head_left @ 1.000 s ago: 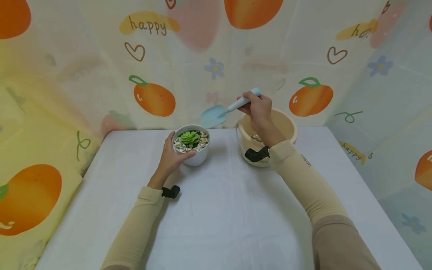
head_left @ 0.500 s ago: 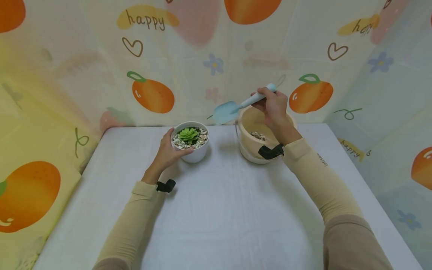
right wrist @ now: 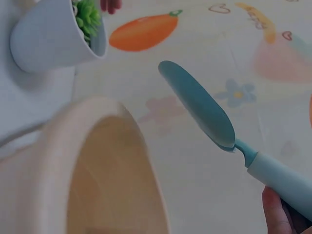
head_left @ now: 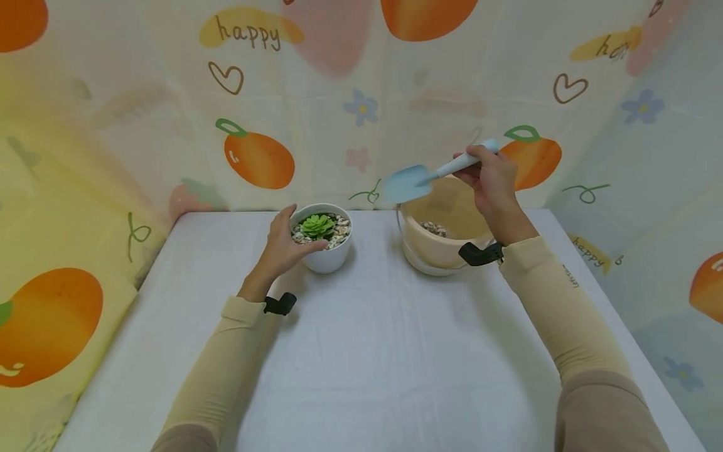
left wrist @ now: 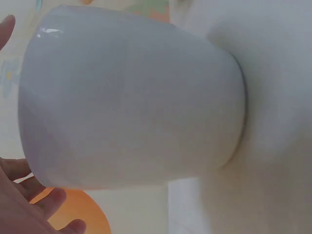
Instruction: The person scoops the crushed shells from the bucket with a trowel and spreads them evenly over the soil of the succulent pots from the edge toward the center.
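Observation:
My right hand (head_left: 496, 183) grips the pale blue handle of a small garden trowel (head_left: 408, 182), held above the beige bucket (head_left: 437, 251). The trowel's blade points left, past the bucket's rim; it shows side-on in the right wrist view (right wrist: 200, 105). Some pebbles (head_left: 433, 228) lie inside the bucket. Left of it stands a white flowerpot (head_left: 332, 258), upright, with a green succulent (head_left: 317, 226) set among pebbles. Around the flowerpot's left side my left hand (head_left: 279, 246) is spread, thumb and fingers extended. In the left wrist view the thumb is apart from the pot wall (left wrist: 131, 97).
Both pots stand near the back edge of a table under a white cloth (head_left: 361, 351). Directly behind hangs a printed curtain (head_left: 322, 144) with oranges and hearts, and more of it closes off both sides. A thin wire handle (head_left: 398, 220) hangs at the bucket's left.
My right hand has carried the trowel rightward, from beside the flowerpot to above the bucket. The left hand's grasp has loosened and its fingers have spread from the flowerpot, which stays in place.

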`<state>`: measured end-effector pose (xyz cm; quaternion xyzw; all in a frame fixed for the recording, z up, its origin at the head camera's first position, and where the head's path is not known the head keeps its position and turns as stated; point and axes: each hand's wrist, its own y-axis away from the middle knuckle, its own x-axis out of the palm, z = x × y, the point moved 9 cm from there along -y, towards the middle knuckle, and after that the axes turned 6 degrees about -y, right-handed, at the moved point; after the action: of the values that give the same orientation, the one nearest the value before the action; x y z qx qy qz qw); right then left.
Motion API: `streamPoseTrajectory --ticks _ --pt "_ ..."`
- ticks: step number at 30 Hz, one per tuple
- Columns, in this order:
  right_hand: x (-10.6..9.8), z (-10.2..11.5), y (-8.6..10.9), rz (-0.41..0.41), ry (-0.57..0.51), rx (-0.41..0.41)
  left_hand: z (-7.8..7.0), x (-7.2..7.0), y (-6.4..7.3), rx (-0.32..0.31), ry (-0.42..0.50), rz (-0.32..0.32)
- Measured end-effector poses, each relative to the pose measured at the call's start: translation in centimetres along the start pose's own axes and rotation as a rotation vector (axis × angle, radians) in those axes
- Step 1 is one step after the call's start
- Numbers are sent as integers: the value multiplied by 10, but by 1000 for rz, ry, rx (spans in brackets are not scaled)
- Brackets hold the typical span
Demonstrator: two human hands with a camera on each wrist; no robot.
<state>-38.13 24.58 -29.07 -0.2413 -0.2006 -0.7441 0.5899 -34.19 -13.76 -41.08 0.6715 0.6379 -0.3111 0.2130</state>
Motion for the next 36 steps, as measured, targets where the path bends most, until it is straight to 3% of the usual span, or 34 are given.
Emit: streamPoseTrajectory --ticks 9,15,28,36 --pt "-23 21 -2 -70 6 -8 -31 -8 -5 117 33 -57" --pt "-31 25 -6 -79 -8 -27 -48 -7 -10 121 76 -67" --pt "-49 35 -10 -110 -16 -1 -86 20 -23 149 107 3" --pt "-59 35 -13 -135 95 -10 -109 41 -29 163 114 30"
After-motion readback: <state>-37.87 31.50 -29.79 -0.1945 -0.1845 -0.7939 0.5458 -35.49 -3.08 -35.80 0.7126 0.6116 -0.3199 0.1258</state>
